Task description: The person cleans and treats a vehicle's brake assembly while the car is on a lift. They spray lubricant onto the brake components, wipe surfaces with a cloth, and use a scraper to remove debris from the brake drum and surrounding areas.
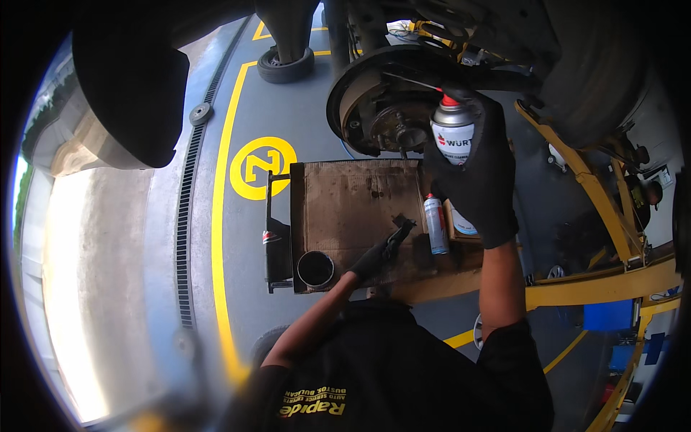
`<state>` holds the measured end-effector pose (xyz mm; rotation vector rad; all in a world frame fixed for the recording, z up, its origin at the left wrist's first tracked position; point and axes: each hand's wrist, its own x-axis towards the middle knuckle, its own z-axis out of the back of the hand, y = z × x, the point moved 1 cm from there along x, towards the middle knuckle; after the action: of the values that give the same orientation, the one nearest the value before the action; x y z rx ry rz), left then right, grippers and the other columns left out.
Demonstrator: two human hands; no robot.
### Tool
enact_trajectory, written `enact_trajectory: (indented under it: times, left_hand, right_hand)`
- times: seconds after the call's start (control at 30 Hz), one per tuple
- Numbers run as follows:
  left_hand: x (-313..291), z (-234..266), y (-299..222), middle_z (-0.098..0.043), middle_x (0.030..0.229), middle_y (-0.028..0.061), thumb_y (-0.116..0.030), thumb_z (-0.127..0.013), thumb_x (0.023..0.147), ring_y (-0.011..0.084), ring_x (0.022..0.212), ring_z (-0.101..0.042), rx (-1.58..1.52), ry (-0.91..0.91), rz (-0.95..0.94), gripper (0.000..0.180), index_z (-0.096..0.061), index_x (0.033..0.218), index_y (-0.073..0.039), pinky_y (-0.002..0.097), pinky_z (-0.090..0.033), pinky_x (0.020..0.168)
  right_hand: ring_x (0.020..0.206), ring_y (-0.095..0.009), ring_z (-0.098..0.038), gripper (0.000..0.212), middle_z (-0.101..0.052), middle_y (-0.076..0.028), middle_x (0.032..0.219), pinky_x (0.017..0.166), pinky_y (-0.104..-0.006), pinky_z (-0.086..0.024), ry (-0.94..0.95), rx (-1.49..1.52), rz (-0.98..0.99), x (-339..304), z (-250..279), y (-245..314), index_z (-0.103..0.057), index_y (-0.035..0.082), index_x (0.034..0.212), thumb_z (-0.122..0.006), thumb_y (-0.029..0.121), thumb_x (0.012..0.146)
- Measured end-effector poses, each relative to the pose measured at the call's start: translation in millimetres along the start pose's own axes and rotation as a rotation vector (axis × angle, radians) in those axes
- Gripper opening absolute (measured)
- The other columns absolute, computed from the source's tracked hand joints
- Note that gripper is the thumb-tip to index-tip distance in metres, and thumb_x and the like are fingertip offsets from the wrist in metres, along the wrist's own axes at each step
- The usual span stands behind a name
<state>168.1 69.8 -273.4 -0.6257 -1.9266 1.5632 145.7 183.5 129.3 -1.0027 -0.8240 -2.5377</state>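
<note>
My right hand point(479, 169), in a black glove, is raised and wrapped around a white and silver spray can point(452, 137) with a red nozzle. A thin straw point(410, 81) runs from the nozzle toward the uncovered wheel hub and brake assembly point(392, 122) of a raised vehicle. Lower down, my left hand point(374, 261), also gloved, is closed on a small dark brush-like tool point(404, 221) above a cardboard-covered cart top point(345, 194). A second spray can point(436, 227) with a red top stands on the cart to the right of it.
An open round tin point(315, 269) sits at the cart's near left corner. Beside the second can is a cardboard box with a white container point(461, 222). Yellow lift arms point(576, 183) extend on the right. A tire point(286, 66) lies on the floor beyond; a drain grate point(185, 230) runs at left.
</note>
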Motion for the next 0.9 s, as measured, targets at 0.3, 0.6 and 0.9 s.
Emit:
enact_trajectory:
  times: [0.3, 0.6, 0.9]
  left_hand:
    - [-0.4, -29.2, -75.1, -0.069, 0.132, 0.0197, -0.035, -0.052, 0.112, 0.0388, 0.115, -0.071, 0.671, -0.029, 0.168, 0.045, -0.055, 0.155, -0.024, 0.0471, -0.054, 0.100]
    - [-17.8, -7.3, -3.1, -0.072, 0.105, 0.0039, -0.033, -0.056, 0.112, 0.0133, 0.088, -0.070, -0.606, -0.264, 0.233, 0.039, -0.064, 0.136, -0.003, 0.0316, -0.056, 0.077]
    - [-54.5, -15.0, 8.6, -0.072, 0.108, 0.0027, -0.019, -0.067, 0.104, 0.0150, 0.087, -0.069, -0.701, -0.405, 0.330, 0.028, -0.068, 0.128, -0.004, 0.0312, -0.055, 0.074]
  right_hand:
    - [0.112, -0.042, -0.070, 0.079, -0.064, -0.020, 0.135, 0.091, -0.0493, -0.059, 0.060, -0.272, 0.103, -22.3, -73.8, 39.7, -0.047, 0.014, 0.149, -0.084, 0.015, 0.079]
    - [0.112, -0.042, -0.067, 0.073, -0.060, -0.020, 0.133, 0.088, -0.0510, -0.058, 0.126, -0.363, 0.048, -57.3, -129.8, 33.5, -0.051, 0.018, 0.148, -0.081, 0.021, 0.081]
    - [0.096, -0.037, -0.065, 0.070, -0.055, -0.017, 0.118, 0.076, -0.0497, -0.057, 0.191, -0.518, 0.241, -129.2, -161.6, -45.8, -0.053, 0.023, 0.148, -0.077, 0.016, 0.083]
